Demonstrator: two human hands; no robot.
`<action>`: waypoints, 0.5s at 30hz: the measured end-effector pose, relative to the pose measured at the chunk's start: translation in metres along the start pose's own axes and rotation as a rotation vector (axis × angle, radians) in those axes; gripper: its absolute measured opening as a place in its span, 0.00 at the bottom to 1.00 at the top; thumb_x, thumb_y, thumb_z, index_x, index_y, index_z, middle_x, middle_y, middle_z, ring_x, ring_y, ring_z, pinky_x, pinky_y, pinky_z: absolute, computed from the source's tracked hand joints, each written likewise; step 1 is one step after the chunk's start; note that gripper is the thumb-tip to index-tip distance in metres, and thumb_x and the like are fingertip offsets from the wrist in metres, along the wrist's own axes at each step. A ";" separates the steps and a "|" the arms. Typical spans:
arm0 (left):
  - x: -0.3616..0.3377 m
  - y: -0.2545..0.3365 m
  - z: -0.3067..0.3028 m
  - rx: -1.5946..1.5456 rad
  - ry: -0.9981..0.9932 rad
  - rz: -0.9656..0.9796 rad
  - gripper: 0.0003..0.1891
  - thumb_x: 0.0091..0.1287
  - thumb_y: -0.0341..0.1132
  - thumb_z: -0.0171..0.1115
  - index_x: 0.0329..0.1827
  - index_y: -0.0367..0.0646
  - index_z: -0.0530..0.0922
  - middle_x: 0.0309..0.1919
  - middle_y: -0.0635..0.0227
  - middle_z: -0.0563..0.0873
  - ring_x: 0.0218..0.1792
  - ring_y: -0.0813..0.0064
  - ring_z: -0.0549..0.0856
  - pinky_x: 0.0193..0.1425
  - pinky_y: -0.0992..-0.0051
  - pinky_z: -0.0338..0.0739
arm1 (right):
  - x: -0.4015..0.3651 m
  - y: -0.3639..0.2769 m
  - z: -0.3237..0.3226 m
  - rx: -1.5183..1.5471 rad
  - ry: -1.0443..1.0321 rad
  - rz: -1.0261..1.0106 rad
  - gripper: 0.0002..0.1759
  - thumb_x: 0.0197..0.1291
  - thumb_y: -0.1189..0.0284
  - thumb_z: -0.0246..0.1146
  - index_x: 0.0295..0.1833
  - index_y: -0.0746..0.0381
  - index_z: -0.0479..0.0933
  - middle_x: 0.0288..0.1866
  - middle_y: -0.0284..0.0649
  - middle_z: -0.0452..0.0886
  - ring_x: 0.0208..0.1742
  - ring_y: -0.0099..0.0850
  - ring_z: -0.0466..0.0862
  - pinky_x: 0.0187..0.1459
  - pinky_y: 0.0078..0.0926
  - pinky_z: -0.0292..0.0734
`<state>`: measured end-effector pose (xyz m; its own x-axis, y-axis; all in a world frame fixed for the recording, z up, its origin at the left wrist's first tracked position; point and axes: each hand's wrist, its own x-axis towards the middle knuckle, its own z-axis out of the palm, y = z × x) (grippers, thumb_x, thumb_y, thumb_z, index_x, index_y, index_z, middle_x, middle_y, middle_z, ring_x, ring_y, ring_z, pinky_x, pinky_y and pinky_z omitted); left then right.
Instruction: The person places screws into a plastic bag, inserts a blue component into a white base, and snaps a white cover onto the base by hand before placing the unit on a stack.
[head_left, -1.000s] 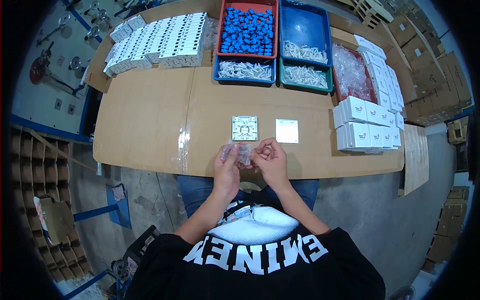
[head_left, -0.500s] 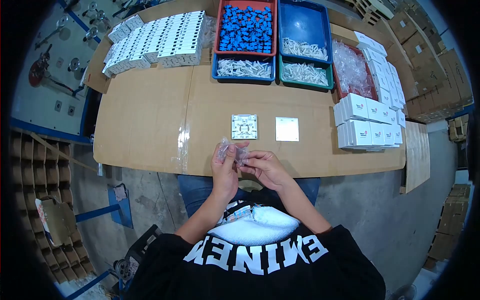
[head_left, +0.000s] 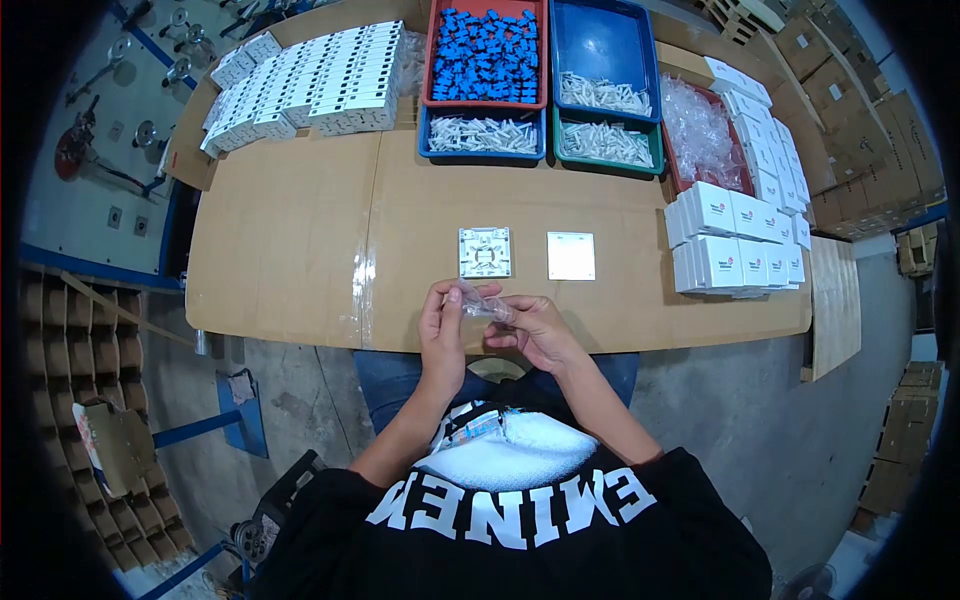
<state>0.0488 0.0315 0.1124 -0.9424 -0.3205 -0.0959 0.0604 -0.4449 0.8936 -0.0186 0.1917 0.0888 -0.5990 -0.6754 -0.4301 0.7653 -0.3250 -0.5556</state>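
A small clear plastic bag (head_left: 482,304) is stretched between my two hands, close to the table's front edge. My left hand (head_left: 442,325) pinches its left end between thumb and fingers. The right end is in the closed fingers of my right hand (head_left: 535,329). What the bag contains is too small to make out. Just beyond my hands lies a square white moulded frame (head_left: 485,253) with openings. To its right a plain white square plate (head_left: 571,256) lies flat, touched by neither hand.
Stacked white pieces (head_left: 350,80) stand at the back left. A red tray of blue parts (head_left: 486,104) and a blue tray (head_left: 605,50) sit at the back. White boxes (head_left: 735,262) and a red tray of clear bags (head_left: 703,135) are on the right.
The plastic bag is now drawn out longer between my hands. My left hand has shifted slightly left, and the right fingers have moved a little up and right.
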 end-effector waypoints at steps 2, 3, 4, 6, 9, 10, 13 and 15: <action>0.004 0.001 0.003 0.119 0.087 0.095 0.16 0.86 0.40 0.52 0.65 0.39 0.74 0.63 0.50 0.86 0.65 0.64 0.85 0.72 0.65 0.75 | -0.002 -0.001 0.005 -0.046 0.033 -0.020 0.15 0.70 0.72 0.72 0.57 0.70 0.85 0.45 0.44 0.90 0.43 0.33 0.92 0.44 0.29 0.92; 0.006 0.004 0.005 0.238 0.173 0.191 0.17 0.84 0.39 0.54 0.68 0.38 0.74 0.66 0.51 0.84 0.67 0.66 0.83 0.74 0.64 0.73 | -0.003 -0.003 0.009 -0.093 0.065 -0.042 0.15 0.70 0.72 0.72 0.57 0.70 0.86 0.44 0.43 0.90 0.42 0.32 0.92 0.42 0.27 0.92; 0.007 0.011 0.005 0.238 0.172 0.189 0.17 0.84 0.39 0.54 0.68 0.38 0.74 0.66 0.51 0.84 0.67 0.66 0.83 0.74 0.64 0.73 | -0.005 -0.005 0.013 -0.092 0.067 -0.043 0.15 0.70 0.72 0.72 0.57 0.70 0.86 0.44 0.43 0.90 0.42 0.32 0.92 0.42 0.27 0.92; 0.008 0.033 -0.003 0.583 0.085 0.483 0.25 0.76 0.38 0.64 0.73 0.41 0.73 0.72 0.56 0.80 0.71 0.61 0.80 0.82 0.55 0.63 | -0.008 -0.012 0.021 -0.243 0.203 -0.095 0.13 0.70 0.74 0.72 0.55 0.69 0.87 0.44 0.43 0.90 0.42 0.30 0.92 0.42 0.25 0.91; 0.008 0.053 -0.009 1.231 -0.279 0.547 0.32 0.63 0.38 0.75 0.72 0.45 0.76 0.68 0.62 0.84 0.70 0.58 0.82 0.85 0.47 0.54 | -0.003 -0.004 0.010 -0.410 0.214 -0.223 0.10 0.69 0.75 0.72 0.52 0.69 0.87 0.44 0.42 0.91 0.42 0.27 0.91 0.42 0.22 0.88; 0.008 0.048 -0.013 1.234 -0.273 0.547 0.32 0.63 0.38 0.75 0.72 0.45 0.76 0.68 0.62 0.84 0.70 0.58 0.82 0.85 0.47 0.54 | -0.002 -0.002 0.007 -0.411 0.209 -0.221 0.10 0.69 0.75 0.72 0.52 0.69 0.87 0.44 0.42 0.91 0.42 0.27 0.91 0.42 0.22 0.88; 0.009 0.025 -0.025 1.272 -0.372 0.497 0.30 0.61 0.37 0.78 0.68 0.49 0.81 0.63 0.66 0.87 0.67 0.63 0.84 0.84 0.46 0.55 | -0.001 -0.002 0.010 -0.727 0.170 -0.372 0.09 0.69 0.75 0.72 0.50 0.69 0.86 0.43 0.41 0.91 0.42 0.25 0.91 0.43 0.22 0.86; 0.009 0.016 -0.026 1.190 -0.283 0.496 0.28 0.61 0.40 0.78 0.66 0.48 0.83 0.54 0.67 0.90 0.61 0.67 0.87 0.83 0.46 0.54 | -0.005 -0.003 0.017 -0.855 0.249 -0.391 0.08 0.71 0.75 0.71 0.48 0.69 0.86 0.42 0.41 0.91 0.41 0.25 0.90 0.44 0.23 0.84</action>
<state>0.0501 -0.0005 0.1142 -0.9486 0.0138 0.3161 0.2298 0.7169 0.6583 -0.0138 0.1844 0.1046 -0.8828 -0.4302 -0.1887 0.1308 0.1606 -0.9783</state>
